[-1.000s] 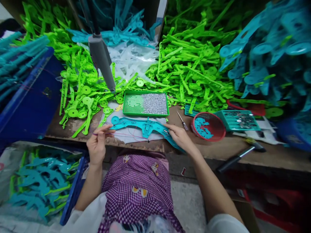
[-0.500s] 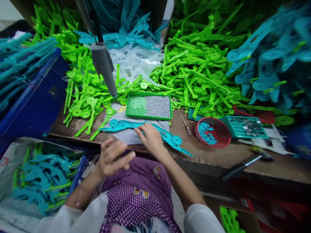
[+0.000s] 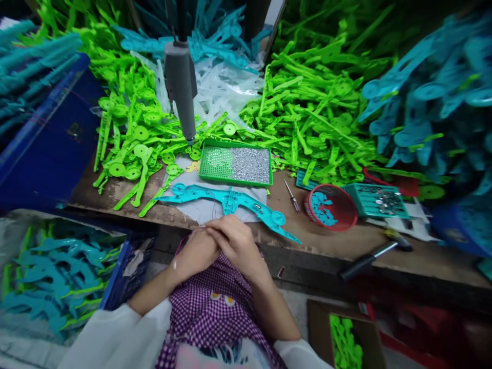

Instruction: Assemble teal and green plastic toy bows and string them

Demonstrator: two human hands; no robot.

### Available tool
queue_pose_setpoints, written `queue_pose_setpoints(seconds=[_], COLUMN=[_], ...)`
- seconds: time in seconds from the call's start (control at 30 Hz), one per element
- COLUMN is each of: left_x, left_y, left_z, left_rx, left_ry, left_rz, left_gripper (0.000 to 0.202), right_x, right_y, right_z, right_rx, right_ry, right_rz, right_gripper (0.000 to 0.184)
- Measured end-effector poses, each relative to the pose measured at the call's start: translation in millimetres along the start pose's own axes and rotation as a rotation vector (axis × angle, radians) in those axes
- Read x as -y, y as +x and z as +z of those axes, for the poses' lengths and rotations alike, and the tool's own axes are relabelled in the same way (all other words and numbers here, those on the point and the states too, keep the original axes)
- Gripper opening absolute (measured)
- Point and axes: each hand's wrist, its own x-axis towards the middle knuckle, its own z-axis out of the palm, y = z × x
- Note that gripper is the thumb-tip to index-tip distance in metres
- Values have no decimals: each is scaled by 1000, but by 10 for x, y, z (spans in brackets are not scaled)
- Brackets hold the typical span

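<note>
- Left hand [image 3: 200, 250] and right hand [image 3: 237, 243] touch, fingers curled — whether they pinch anything, I cannot tell.
- Blue arched part [image 3: 229, 201] lies across pale cloth [image 3: 192, 210] on the tabletop [image 3: 321, 243], just beyond the hands.
- Green tray [image 3: 234, 181] of small metal pieces [image 3: 251, 164] sits behind it.

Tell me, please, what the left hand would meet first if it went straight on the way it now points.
The left hand would likely meet the right hand first: the two overlap in this view, though whether they touch is hard to tell.
</note>
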Motion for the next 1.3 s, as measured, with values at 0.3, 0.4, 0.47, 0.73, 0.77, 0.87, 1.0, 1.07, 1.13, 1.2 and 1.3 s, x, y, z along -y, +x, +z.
queue_pose_setpoints(seconds=[0.3,0.4,0.47,0.73,0.77,0.87,1.0,1.07,1.13,1.2,1.3], left_x=[-14,5,44,989,1106,1310,1349,1332,1286,1182,911], left_y=[386,660,776,388,334,283,392,455,502,532,558], left_z=[-515,-656,-681,-782,-831,-994,-1158,-1215,-1268,-1310,-1309], left_rx=[-206,-581,-719,-480,-389,-186,-37,-4,-47,-146,-243], left_ry=[-198,-325,-390,278,354,488,509,504,494,464,350], left_rz=[181,110,62,-143,-151,-124,-70,-48,-18,29,165], left_gripper=[42,28,26,29,32,35,25,21,22,23,20], right_x=[-567,-771,-866,-819,-769,-638,-569,-537,-460,-324,-79], right_y=[-496,-666,-839,-1416,-1341,-919,-327,-158,-54,54,342], right_z=[-878,-1195,-1340,-1390,-1304,-891,-227,3,127,168,178], right_rx=[-1125,-1117,-960,-800,-872,-796,-326,-242,-223,-238,-311], right_ry=[-317,-779,-963,-1124,-1081,-845,-522,-454,-406,-339,-228], right_rz=[387,421,541,571,482,224,-54,-102,-113,-114,-91], right_gripper=[26,33,36,51,47,28,20,20,21,22,29])
